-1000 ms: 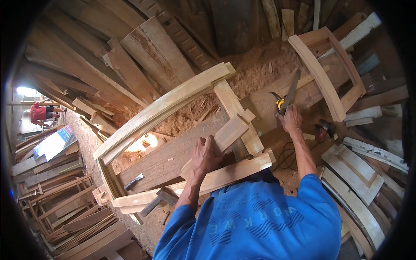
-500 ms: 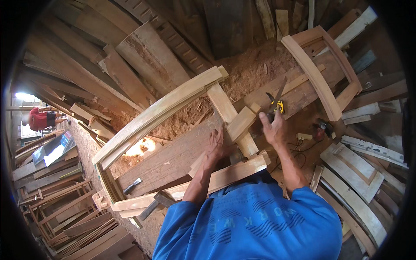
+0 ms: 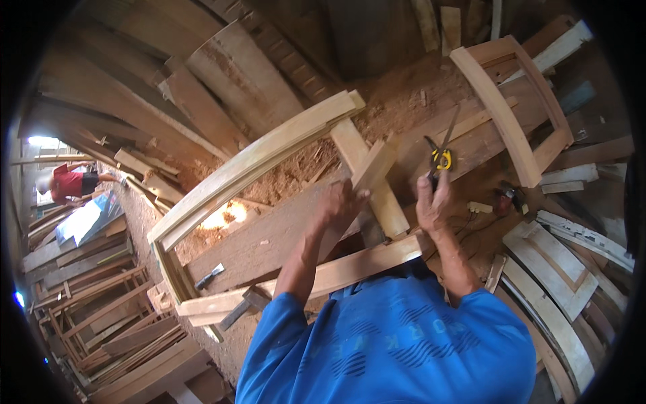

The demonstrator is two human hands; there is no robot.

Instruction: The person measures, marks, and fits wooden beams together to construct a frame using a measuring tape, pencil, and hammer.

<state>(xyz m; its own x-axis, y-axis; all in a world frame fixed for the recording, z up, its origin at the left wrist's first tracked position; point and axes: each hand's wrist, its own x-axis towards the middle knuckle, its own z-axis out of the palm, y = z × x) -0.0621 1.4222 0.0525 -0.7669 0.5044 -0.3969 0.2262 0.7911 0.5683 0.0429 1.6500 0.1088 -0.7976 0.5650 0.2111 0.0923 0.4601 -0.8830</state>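
Note:
My left hand (image 3: 342, 203) grips the lower end of a short, pale wooden block (image 3: 377, 163), which is tilted up over the crosspiece (image 3: 361, 149) of a large wooden frame (image 3: 259, 160). The frame has curved rails and lies in front of me. To its right, my right hand (image 3: 434, 200) is closed, thumb up, on a tool with a long, thin dark blade (image 3: 451, 128) pointing away from me. The handle is hidden in the fingers. Just beyond that hand is a yellow and black tape measure (image 3: 442, 159), partly behind the blade.
A hammer (image 3: 256, 298) rests across the near rail, and a chisel-like tool (image 3: 210, 276) lies inside the frame. A smaller curved frame (image 3: 501, 111) stands at the far right. Near it is a corded power tool (image 3: 508, 200). Boards surround the area; another person (image 3: 67, 183) is far left.
The wooden block has been lifted and tilted up in my left hand, away from its flatter place on the crosspiece. My right hand has moved slightly right with the bladed tool.

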